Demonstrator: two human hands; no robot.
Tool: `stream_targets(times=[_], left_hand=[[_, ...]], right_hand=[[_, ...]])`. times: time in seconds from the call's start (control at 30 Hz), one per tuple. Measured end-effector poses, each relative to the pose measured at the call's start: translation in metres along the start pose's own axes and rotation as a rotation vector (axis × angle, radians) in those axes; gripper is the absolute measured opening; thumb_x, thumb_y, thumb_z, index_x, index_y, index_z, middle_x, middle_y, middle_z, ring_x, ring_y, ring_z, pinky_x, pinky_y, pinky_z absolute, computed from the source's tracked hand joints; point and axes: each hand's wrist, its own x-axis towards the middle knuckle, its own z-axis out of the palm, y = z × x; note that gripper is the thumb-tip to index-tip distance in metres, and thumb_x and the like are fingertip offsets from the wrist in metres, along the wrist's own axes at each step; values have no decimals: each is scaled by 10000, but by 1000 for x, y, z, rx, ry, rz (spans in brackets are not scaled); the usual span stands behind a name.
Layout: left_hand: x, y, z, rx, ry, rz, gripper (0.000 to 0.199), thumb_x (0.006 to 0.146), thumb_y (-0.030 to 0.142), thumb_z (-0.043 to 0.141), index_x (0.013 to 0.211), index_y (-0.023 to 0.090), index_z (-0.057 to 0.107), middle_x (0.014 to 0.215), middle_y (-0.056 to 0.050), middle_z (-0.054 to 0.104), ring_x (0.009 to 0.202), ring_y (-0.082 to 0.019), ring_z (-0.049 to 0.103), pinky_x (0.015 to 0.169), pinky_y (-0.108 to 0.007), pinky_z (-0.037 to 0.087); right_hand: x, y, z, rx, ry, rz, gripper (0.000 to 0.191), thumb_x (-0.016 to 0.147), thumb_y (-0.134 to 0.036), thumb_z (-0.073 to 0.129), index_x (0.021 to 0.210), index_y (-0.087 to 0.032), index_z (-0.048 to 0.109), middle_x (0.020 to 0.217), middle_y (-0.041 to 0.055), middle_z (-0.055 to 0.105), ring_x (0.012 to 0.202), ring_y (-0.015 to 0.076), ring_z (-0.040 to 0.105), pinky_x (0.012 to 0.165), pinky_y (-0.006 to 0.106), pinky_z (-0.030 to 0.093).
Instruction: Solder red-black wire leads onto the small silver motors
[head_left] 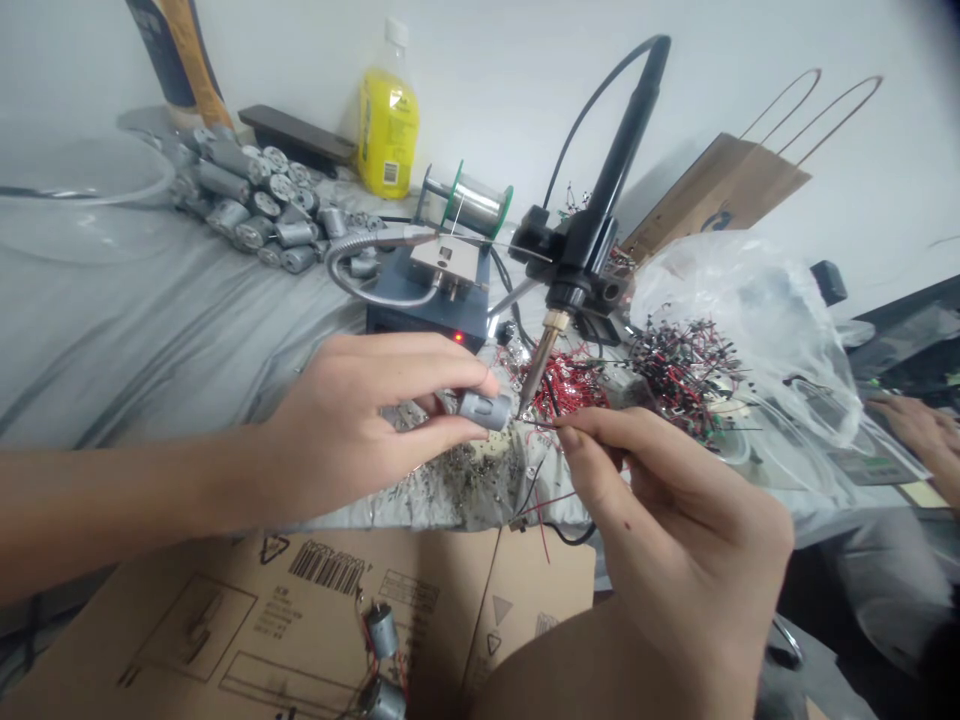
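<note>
Biggest first: we have a table [247, 345] under a grey-streaked cover, with a cardboard sheet [439, 645] low on our side of it. Two wired motors [382, 632] lie on the cardboard, probably parked there to keep the work spot free. Clear plastic bag [757, 285] sits at right beside a heap of black and red wires [682, 372]; looks like stock kept on the right-hand side. Soldering iron [604, 185] hangs tip-down in a clamp [529, 236], which we read as leaving both hands free. Pile of motors [262, 205] is at back left, on the left hand's side. Blue box [420, 320] with a lit red light stands behind our hands; spool [478, 205] is up near its back. Left hand [390, 385] is closed to the width of a small grey motor [486, 411], thumb and fingers pinching the barrel, so its end stays exposed toward the iron tip. Right hand [660, 500] has thumb and forefinger pinched together on a thin dark wire [535, 423], likely for fine aim. Motor and wire are in mid-air just beside the tip, above the table; we can't tell if wire touches tip or motor.
</note>
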Motion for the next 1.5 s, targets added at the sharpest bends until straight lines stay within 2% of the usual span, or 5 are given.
stream_targets(times=[0.4, 0.77, 0.93, 1.13, 1.5], left_hand=[[0, 0, 0, -22, 10, 2, 96, 1057, 233, 837, 1133, 267, 790, 1134, 11, 861, 959, -178, 822, 952, -274, 671], [1, 1, 0, -14, 21, 10, 112, 1045, 186, 852, 1134, 227, 797, 1126, 9, 861, 962, -132, 814, 919, -177, 624], [0, 0, 2, -23, 18, -2, 75, 1055, 207, 835, 1117, 238, 805, 1122, -3, 864, 908, -149, 818, 886, -209, 645], [0, -1, 2, -32, 16, -10, 75, 1056, 215, 835, 1124, 230, 806, 1133, -9, 859, 844, -130, 799, 860, -204, 641], [0, -1, 1, -20, 8, -12, 78, 1055, 206, 826, 1120, 245, 807, 1124, -5, 860, 917, -162, 817, 870, -232, 647]], right_hand=[[1, -2, -1, 2, 0, 13, 196, 1027, -138, 741, 970, -323, 772, 792, -91, 701, 662, 69, 569, 611, 219, 461], [1, 0, -1, 17, 7, 4, 191, 1014, -134, 753, 981, -321, 771, 765, -102, 680, 636, 59, 553, 604, 204, 459], [1, -1, -1, 5, 17, 2, 185, 1010, -137, 756, 967, -317, 765, 759, -100, 675, 628, 53, 540, 510, 221, 352], [1, 0, -4, -1, 9, -16, 178, 1016, -149, 743, 973, -321, 756, 748, -112, 666, 616, 42, 530, 493, 223, 322], [1, 0, -2, 3, 5, -19, 177, 1023, -150, 742, 976, -319, 762, 779, -101, 695, 651, 51, 572, 537, 227, 369]])
